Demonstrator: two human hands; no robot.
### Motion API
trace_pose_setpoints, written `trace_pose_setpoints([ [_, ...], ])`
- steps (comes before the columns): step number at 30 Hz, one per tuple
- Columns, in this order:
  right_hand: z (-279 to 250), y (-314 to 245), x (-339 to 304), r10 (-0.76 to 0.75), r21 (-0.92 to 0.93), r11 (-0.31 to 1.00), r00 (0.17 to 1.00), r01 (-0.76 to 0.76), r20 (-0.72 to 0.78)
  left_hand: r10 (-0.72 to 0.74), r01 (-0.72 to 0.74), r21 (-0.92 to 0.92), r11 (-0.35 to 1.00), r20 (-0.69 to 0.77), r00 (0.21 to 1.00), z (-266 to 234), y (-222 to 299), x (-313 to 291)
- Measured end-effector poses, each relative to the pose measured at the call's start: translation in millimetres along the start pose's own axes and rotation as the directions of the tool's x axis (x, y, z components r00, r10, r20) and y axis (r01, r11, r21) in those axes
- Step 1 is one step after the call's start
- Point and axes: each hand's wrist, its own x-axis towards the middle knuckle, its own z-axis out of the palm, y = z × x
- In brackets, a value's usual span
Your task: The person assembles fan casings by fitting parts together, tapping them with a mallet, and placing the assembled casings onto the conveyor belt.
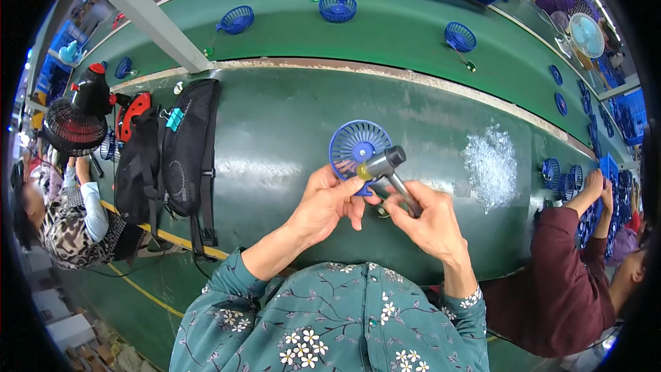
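My left hand (323, 207) is closed on the lower rim of a round blue plastic fan housing (342, 139), with slots fanning out from its middle. The housing is held up above the green bench, its open side toward me. A small hammer (406, 196) with a metal handle and a head of one yellow and one black end is gripped in my right hand (435, 224). The yellow end of its head sits at the lower edge of the housing, close to my left thumb. By my right fingertips shows a small part (383, 212) that I cannot make out.
Small clear pieces (490, 169) lie heaped on the bench to the right. A black bag (189, 151) stands at the left beside a black-and-red fan (82, 114). Beyond the bench ledge, a green conveyor belt (385, 27) carries several blue housings. A co-worker's maroon sleeve (561, 248) is close at right.
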Motion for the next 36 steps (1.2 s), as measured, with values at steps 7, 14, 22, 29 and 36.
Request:
trace_pose_setpoints([
  [7, 21.8, 9.1, -7.1, -0.456, -0.307, 0.853, 0.889, 0.421, -0.048, -0.177, 0.165, -0.121, 0.979, -0.089, 0.980, 7.1, -9.3, 1.5],
  [14, 23.0, 22.9, -2.0, -0.487, -0.340, 0.838, 0.867, 0.427, -0.111, -0.304, 0.304, -0.167, 0.938, 0.030, 0.952, 9.6, -8.7, -3.1],
  [22, -6.0, 39.4, 10.7, 0.256, 0.681, 0.725, 0.958, -0.104, -0.127, 0.382, -0.434, 0.731, 0.526, 0.253, 0.889, 12.0, -26.6, -20.2],
  [29, 3.3, 75.0, 34.8, 0.108, -0.073, 0.988, 0.954, -0.133, -0.279, 0.453, -0.506, 0.802, -0.318, 0.597, 0.662, 12.9, -45.5, 5.3],
  [36, -15.5, 54.9, 4.5, -0.070, -0.205, 0.979, 0.918, -0.013, -0.391, 0.468, -0.497, 0.793, -0.352, 0.609, 0.641, 10.2, -48.8, 8.3],
])
